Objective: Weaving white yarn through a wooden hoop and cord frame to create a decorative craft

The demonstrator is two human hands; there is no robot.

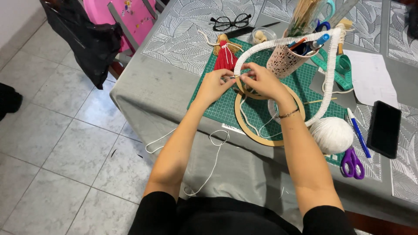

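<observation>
My left hand [214,85] and my right hand [260,81] meet over the green cutting mat [226,106]. Both pinch the white cord [215,154] against a large ring wrapped in white cord [331,65], at the bare end of its wrapping near the ring's near-left side. The wrapped ring stands tilted, arching over a patterned pen cup [285,61]. A bare wooden ring [244,124] lies flat on the mat under my right wrist. Loose cord trails off the table edge towards my lap.
A ball of white yarn [332,135], purple scissors [352,163], a blue pen [359,130] and a black phone [384,128] lie to the right. A red yarn doll [225,54], black glasses [230,21], a teal measuring tape [344,67] and white paper [370,78] sit farther back. Tiled floor is left.
</observation>
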